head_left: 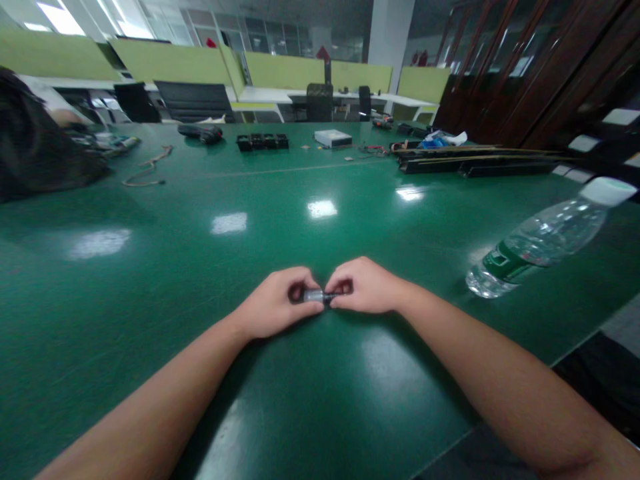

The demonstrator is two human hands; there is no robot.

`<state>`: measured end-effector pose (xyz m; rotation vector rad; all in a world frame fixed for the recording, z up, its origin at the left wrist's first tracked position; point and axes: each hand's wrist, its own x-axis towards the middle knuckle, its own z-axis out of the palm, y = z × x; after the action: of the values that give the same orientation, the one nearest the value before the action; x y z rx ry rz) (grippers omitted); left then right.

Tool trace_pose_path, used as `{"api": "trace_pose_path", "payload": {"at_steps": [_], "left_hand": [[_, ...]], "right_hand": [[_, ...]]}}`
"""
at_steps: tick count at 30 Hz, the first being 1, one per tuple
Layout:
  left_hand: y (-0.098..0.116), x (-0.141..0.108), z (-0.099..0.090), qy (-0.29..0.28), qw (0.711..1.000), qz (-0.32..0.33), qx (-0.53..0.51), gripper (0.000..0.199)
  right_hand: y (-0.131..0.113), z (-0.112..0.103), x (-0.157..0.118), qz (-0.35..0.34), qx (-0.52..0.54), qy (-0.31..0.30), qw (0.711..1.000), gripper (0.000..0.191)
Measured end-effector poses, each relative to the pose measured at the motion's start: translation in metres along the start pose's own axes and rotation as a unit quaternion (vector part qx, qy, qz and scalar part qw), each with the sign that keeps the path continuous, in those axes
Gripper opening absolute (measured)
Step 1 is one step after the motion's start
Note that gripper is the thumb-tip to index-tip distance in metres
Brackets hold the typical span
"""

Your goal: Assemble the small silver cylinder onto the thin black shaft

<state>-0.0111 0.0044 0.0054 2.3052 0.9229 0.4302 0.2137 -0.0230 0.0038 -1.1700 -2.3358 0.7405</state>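
Observation:
Both hands meet low over the green table, around a small silver-and-black cylinder [314, 296] lying crosswise between them. Its exact kind is too small to make out. My left hand [276, 303] is closed, thumb and fingers pinching the silver body from the left. On the other side, my right hand [367, 287] is closed too, its fingertips on the thin dark end. The fingertips of both hands come almost together, and parts of the cylinder are hidden behind them.
A clear plastic bottle [535, 247] with a white cap stands to the right on the table [150, 267]. Farther back are a black battery-holder-like block [263, 142], a white box [333, 138], a cable [150, 163] and long dark bars [450, 162]. A dark bag [40, 147] sits far left.

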Motion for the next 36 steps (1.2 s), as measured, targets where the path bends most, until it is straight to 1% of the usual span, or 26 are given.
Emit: {"api": "trace_pose_path", "payload": {"at_steps": [8,25,32,36], "left_hand": [[0.0,-0.001,-0.001,-0.001,1.0,0.003,0.006,0.025],[0.001,-0.001,-0.001,-0.001,1.0,0.003,0.006,0.026],[0.001,-0.001,-0.001,-0.001,1.0,-0.003,0.005,0.025],[0.001,-0.001,-0.001,-0.002,1.0,-0.002,0.003,0.026]], "right_hand": [[0.002,-0.003,-0.001,0.005,0.014,-0.001,1.0,0.017],[0.005,-0.007,-0.004,0.033,0.033,-0.03,0.998,0.017],[0.008,-0.018,-0.007,0.07,0.049,-0.071,0.994,0.019],[0.009,-0.024,-0.009,0.076,0.048,-0.082,0.993,0.018]]}}
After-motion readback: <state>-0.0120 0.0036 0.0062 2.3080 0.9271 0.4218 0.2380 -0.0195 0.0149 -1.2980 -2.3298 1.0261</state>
